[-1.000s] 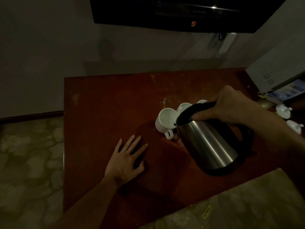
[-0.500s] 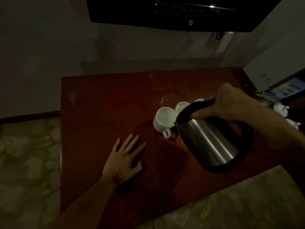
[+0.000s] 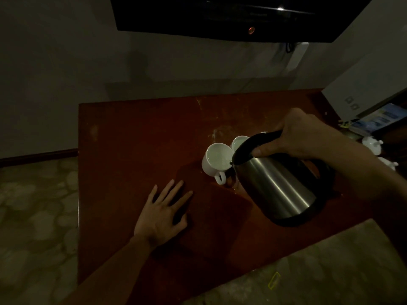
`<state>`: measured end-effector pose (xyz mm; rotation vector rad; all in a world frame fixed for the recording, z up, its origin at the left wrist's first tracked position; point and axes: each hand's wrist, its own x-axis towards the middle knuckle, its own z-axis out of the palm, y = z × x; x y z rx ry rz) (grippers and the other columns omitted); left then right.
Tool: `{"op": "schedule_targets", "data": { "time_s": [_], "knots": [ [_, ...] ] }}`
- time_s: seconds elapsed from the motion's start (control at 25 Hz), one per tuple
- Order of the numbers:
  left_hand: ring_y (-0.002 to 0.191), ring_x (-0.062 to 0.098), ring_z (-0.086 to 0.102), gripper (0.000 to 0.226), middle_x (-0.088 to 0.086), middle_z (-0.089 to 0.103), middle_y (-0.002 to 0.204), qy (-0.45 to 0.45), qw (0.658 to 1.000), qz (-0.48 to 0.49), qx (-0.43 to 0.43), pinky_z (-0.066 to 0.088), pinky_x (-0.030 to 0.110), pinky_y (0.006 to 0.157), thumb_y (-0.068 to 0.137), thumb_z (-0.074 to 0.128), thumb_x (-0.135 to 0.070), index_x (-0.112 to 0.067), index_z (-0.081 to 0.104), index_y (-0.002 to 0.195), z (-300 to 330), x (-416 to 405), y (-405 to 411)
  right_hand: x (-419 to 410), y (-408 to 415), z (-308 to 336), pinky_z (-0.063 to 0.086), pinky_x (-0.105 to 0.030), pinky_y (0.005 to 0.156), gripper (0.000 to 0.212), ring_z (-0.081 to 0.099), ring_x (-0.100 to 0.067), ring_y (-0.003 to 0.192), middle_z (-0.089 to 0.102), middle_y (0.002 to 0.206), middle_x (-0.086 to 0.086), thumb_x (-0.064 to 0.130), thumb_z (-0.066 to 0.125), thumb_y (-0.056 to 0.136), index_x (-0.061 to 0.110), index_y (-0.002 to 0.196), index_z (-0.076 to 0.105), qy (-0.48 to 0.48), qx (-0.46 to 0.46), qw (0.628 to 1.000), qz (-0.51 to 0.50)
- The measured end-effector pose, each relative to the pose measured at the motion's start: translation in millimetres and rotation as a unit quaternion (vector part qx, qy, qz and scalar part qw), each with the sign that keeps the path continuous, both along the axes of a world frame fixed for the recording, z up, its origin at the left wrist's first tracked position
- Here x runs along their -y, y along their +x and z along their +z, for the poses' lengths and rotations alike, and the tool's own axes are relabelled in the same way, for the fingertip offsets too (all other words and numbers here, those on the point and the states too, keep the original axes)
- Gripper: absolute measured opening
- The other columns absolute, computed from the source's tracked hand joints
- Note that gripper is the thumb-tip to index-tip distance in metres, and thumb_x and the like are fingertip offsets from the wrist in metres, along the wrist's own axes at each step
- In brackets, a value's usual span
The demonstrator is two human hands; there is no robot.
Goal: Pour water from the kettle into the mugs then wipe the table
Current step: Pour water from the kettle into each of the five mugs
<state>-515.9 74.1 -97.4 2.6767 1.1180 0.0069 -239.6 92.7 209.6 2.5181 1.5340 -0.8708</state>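
Dim light covers a reddish-brown bench (image 3: 136, 133) pushed against a pale wall, with a dark screen (image 3: 231, 16) mounted above it. I see my right hand (image 3: 301, 135) wrapped around the black handle of the steel kettle (image 3: 277, 186), which is tipped to the left so that its spout sits right at the rim of the nearest white mug (image 3: 217, 159). That mug stands upright on the bench with its handle facing me and a pale pool of water inside. A second mug (image 3: 239, 142) stands just behind it, partly hidden by the kettle's lid. My left hand (image 3: 163, 214) lies flat on the bench near the first mug, fingers spread and holding nothing. Small white crockery (image 3: 372, 144) sits at the far right.
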Motion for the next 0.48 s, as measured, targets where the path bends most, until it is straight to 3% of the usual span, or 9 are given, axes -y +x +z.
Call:
{"op": "schedule_targets", "data": {
  "time_s": [0.32,0.48],
  "knots": [
    [0.155,0.022,0.001,0.065,0.000,0.010,0.168,-0.002,1.000,0.002,0.006,-0.001,0.054,0.120,0.098,0.029,-0.065,-0.041,0.019,0.158,-0.3,0.3,-0.1,1.0,0.2,-2.0,0.063,-0.041,0.073,0.090,0.072,-0.019,0.073,0.074,0.082,-0.006,0.070,0.073,0.032,0.010,0.098,0.077,0.002,0.001,1.000,0.008],
    [0.155,0.022,0.002,0.065,0.000,0.011,0.168,0.001,1.000,0.001,0.006,0.000,0.054,0.120,0.099,0.028,-0.065,-0.041,0.019,0.158,-0.2,0.8,0.1,1.2,-0.6,-2.1,0.063,-0.038,0.069,0.091,0.072,-0.018,0.072,0.073,0.081,-0.006,0.071,0.073,0.030,0.009,0.097,0.077,0.004,0.005,1.000,0.009]
  ]
}}
